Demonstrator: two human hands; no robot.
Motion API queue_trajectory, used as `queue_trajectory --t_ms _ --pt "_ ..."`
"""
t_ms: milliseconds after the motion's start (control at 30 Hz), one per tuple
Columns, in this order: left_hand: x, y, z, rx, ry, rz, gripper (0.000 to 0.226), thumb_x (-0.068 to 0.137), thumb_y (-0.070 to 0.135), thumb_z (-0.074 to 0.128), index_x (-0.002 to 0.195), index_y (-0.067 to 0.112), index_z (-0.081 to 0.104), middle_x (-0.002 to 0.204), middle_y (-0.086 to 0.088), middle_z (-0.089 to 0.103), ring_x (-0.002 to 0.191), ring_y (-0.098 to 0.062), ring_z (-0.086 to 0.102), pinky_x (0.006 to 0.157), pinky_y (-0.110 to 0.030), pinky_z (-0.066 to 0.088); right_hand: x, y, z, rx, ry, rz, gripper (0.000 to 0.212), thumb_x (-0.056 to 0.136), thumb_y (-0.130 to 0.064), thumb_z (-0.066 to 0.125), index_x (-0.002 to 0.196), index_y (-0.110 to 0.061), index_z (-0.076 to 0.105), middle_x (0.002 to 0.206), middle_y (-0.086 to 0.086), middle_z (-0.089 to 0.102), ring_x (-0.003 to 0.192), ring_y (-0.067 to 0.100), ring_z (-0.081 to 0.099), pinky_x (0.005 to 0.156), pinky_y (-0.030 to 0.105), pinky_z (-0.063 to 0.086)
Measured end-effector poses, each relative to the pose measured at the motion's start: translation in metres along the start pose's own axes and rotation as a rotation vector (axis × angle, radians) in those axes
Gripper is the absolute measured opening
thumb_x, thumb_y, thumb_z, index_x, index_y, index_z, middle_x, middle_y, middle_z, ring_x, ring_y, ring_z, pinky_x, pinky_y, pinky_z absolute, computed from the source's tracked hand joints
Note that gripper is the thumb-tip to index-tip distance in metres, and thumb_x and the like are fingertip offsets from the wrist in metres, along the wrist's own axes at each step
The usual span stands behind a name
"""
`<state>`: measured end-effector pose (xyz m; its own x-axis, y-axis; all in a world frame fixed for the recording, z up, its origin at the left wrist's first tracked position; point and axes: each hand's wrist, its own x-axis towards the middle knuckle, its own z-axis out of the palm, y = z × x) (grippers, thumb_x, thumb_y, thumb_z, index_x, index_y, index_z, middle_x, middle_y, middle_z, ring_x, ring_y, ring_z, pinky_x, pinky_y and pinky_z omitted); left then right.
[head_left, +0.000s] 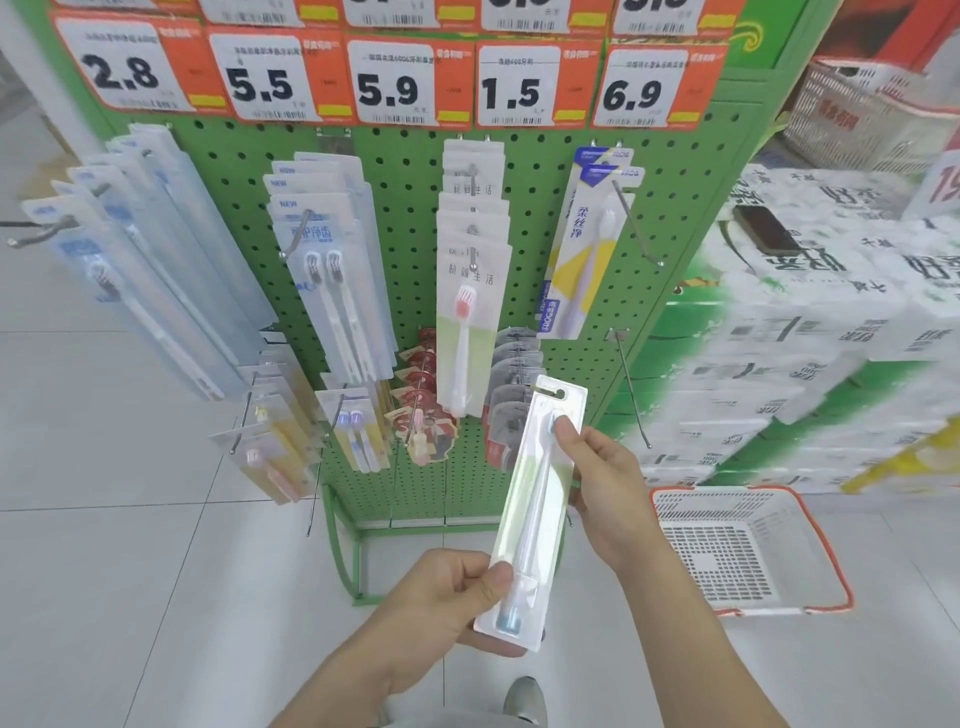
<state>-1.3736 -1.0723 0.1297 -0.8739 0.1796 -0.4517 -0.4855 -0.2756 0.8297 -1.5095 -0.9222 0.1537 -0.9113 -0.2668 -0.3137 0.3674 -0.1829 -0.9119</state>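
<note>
I am in a shop. Big price tags (389, 83) run along the top of the frame. Toothbrush packs (332, 270) hang on hooks on a green rack (405, 208) in the middle. A shopping basket (727, 551) sits on the floor at lower right, by stacked paper packs (810, 291).

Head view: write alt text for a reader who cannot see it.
Two hands hold a packaged toothbrush: the left hand grips its lower end, the right hand pinches its upper end. Behind stands a green pegboard rack of hanging toothbrushes, with a white basket on the floor.
</note>
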Motion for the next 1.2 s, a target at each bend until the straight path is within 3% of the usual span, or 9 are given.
queue_trajectory --t_ms 167,367,467,567,667,833,967,1067,1200 --pt "0.0 0.002 0.0 0.013 0.026 -0.008 0.038 0.09 0.032 0.061 0.104 -0.001 0.076 0.105 -0.025 0.074 0.097 -0.033 0.074 0.082 -0.044 0.062 0.001 -0.001 -0.001 0.012 0.049 -0.008 0.035 0.096 -0.034 0.064 0.105 0.0 0.07 0.095 0.019 0.072 0.083 0.027 0.066 0.069 0.033 0.055" --pt "0.003 0.0 0.005 0.021 0.02 -0.039 0.064 0.083 0.045 0.078 0.116 -0.009 0.066 0.105 -0.03 0.068 0.096 -0.039 0.065 0.087 -0.046 0.06 0.0 0.002 0.003 0.066 0.108 -0.042 0.031 0.088 -0.028 0.071 0.107 -0.005 0.072 0.097 0.011 0.076 0.087 0.023 0.068 0.079 0.036 0.053" --pt "0.006 0.007 0.01 -0.01 -0.025 -0.041 0.049 0.092 0.041 0.064 0.124 0.004 0.066 0.118 -0.022 0.072 0.111 -0.035 0.07 0.098 -0.048 0.055 0.003 -0.003 0.005 0.099 0.109 -0.064 0.025 0.097 -0.017 0.063 0.118 -0.005 0.069 0.106 0.009 0.076 0.091 0.019 0.069 0.08 0.036 0.054" --pt "0.008 0.012 0.015 -0.19 -0.039 -0.129 0.064 0.104 0.052 0.033 0.133 0.002 0.059 0.125 -0.023 0.068 0.116 -0.04 0.066 0.107 -0.053 0.046 0.003 -0.004 0.005 0.169 0.087 -0.039 0.033 0.094 -0.023 0.064 0.123 -0.007 0.068 0.118 0.017 0.072 0.098 0.026 0.066 0.085 0.043 0.052" --pt "0.007 0.011 0.015 -0.301 -0.08 -0.128 0.061 0.104 0.048 0.045 0.128 -0.006 0.06 0.114 -0.028 0.065 0.097 -0.042 0.065 0.093 -0.054 0.05 0.001 -0.003 0.005 0.267 0.018 0.012 0.041 0.093 -0.024 0.062 0.13 -0.007 0.065 0.121 0.022 0.068 0.1 0.031 0.061 0.093 0.051 0.043" --pt "0.013 -0.001 0.009 -0.214 0.013 -0.052 0.029 0.095 0.027 0.066 0.1 0.0 0.076 0.08 -0.018 0.065 0.063 -0.027 0.06 0.059 -0.035 0.052 0.001 0.001 0.008 0.164 0.005 0.018 0.037 0.096 -0.027 0.057 0.13 -0.014 0.067 0.113 0.021 0.07 0.099 0.035 0.059 0.095 0.055 0.045" --pt "0.012 -0.005 0.005 -0.054 0.195 0.008 0.02 0.077 0.029 0.074 0.081 0.009 0.076 0.078 -0.011 0.069 0.063 -0.022 0.063 0.055 -0.03 0.051 0.003 0.001 0.005 0.107 0.013 0.051 0.05 0.107 -0.038 0.035 0.131 -0.003 0.061 0.124 0.018 0.07 0.11 0.034 0.069 0.097 0.05 0.052" --pt "0.01 -0.006 0.003 0.142 0.261 0.05 0.018 0.076 0.036 0.08 0.083 0.019 0.079 0.079 -0.002 0.069 0.067 -0.021 0.065 0.056 -0.028 0.048 0.002 -0.001 0.001 -0.005 -0.032 -0.019 0.036 0.104 -0.029 0.049 0.118 -0.002 0.067 0.105 0.012 0.075 0.095 0.026 0.074 0.07 0.031 0.056" --pt "0.007 -0.005 0.003 0.258 0.269 0.083 0.009 0.086 0.031 0.079 0.083 0.024 0.075 0.084 -0.001 0.075 0.071 -0.028 0.071 0.063 -0.025 0.049 0.005 0.0 -0.003 -0.107 0.042 -0.118 0.014 0.098 -0.004 0.06 0.107 -0.001 0.07 0.097 0.011 0.078 0.082 0.021 0.073 0.074 0.034 0.058"
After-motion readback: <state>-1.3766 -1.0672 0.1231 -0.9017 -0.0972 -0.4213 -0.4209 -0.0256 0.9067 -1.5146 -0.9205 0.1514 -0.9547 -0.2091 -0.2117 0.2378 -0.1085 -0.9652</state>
